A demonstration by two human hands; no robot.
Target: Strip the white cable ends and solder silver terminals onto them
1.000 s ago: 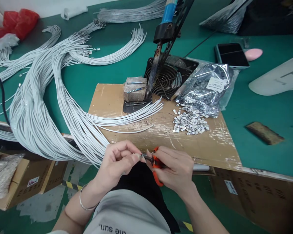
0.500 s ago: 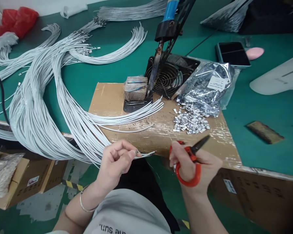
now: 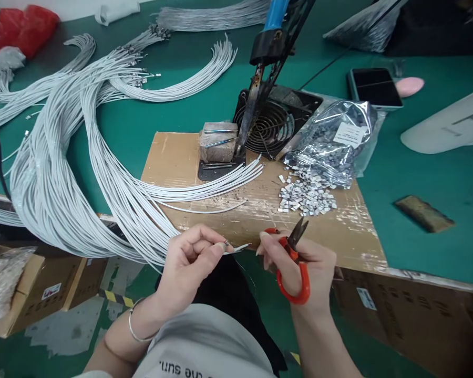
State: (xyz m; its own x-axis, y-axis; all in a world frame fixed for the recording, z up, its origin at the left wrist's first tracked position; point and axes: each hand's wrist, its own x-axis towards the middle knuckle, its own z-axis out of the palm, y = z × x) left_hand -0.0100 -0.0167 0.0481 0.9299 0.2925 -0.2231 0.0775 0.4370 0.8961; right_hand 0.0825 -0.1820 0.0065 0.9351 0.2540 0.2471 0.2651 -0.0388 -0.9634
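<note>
My left hand (image 3: 195,260) pinches the end of a white cable (image 3: 239,248) between thumb and fingertips at the front edge of the bench. The cable's tip sticks out to the right. My right hand (image 3: 299,262) holds red-handled scissors (image 3: 294,236), the blades pointing up and slightly parted. Its fingertips are close to the cable's tip, with a small gap between. A thick bundle of white cables (image 3: 114,173) runs in from the left, and part of it fans out over a cardboard sheet (image 3: 173,152).
A soldering iron (image 3: 252,105) stands over a fan (image 3: 271,123). Small white connectors (image 3: 307,194) lie in a heap beside a silvery bag (image 3: 335,142). Farther right are a phone (image 3: 375,88), a white cylinder (image 3: 445,123) and a brown block (image 3: 423,212). Cardboard boxes (image 3: 49,283) stand below.
My right hand has come left with the scissors, closer to the cable's tip, and the blades have swung more upright and parted. My left hand has shifted slightly right, still pinching the cable.
</note>
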